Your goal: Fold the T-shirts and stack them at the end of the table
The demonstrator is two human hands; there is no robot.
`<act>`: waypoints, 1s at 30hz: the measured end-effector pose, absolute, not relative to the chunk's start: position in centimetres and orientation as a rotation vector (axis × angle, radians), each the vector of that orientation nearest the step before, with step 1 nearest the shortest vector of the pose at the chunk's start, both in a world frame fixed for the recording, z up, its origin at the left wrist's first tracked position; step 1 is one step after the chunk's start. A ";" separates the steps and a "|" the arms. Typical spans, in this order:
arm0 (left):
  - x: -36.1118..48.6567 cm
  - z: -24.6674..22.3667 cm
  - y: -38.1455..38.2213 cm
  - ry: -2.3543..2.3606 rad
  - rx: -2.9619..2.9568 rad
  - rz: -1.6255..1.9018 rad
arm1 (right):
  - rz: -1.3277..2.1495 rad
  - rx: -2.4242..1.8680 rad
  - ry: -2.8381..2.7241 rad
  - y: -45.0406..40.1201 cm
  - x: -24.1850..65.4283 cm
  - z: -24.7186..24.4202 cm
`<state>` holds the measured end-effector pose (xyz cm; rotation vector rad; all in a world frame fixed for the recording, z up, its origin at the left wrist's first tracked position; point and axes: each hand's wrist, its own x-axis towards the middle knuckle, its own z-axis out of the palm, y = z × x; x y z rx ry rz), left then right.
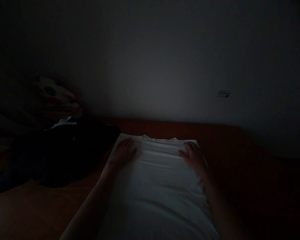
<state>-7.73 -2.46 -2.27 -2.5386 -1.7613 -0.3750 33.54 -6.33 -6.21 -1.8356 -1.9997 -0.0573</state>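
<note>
A white cloth garment (pixel 160 186), perhaps a shirt, lies spread out in front of me with wrinkles running across it. My left hand (pixel 123 152) rests flat on its far left corner, thumb apart from the fingers. On the far right corner lies my right hand (pixel 193 155), also flat with the thumb spread. Both palms press on the fabric, and neither hand grips it. The garment's near end runs out of the bottom of the view. Dim light hides the finer detail.
The garment lies on a reddish-brown surface (pixel 165 128). Dark clothing (pixel 57 153) is heaped to the left. Behind it stands a pale patterned object (pixel 56 91), too dark to name. A grey wall (pixel 152 66) with a small printed label (pixel 223 94) rises at the back.
</note>
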 end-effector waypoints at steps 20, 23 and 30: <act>-0.8 -1.9 -1.7 -1.583 -2.725 -0.404 | 0.024 -1.821 -2.057 -5.5 25.3 -4.7; -0.7 -1.7 -1.9 -1.531 -2.792 -0.424 | 0.019 -1.784 -2.036 -5.7 25.6 -4.7; -0.9 -2.5 -2.4 -1.535 -2.810 -0.361 | 0.037 -1.853 -2.059 -6.0 25.4 -4.8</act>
